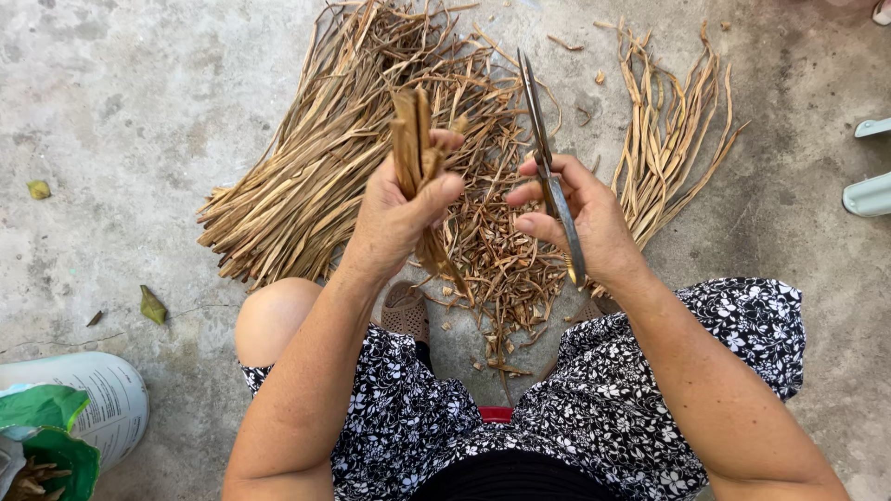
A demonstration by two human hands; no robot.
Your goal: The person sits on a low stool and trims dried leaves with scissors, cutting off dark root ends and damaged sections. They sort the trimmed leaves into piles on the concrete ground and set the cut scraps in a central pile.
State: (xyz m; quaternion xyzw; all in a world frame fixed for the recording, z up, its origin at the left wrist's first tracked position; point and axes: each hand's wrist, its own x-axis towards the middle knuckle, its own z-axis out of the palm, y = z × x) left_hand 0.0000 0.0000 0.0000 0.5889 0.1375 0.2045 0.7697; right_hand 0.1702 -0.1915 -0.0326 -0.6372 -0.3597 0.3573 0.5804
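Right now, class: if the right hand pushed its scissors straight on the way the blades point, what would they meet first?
The right hand aims the scissors up-frame. First in line looks to be the pile of dried stalks on the concrete floor, though depth is unclear.

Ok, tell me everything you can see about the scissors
The scissors are long, slim and grey, metal by the look, with the blades closed and pointing up and away from the person. The right hand grips them around the handle end, so the handles are mostly hidden. They are held in the air above the pile of cut pieces, apart from the left hand's bundle.
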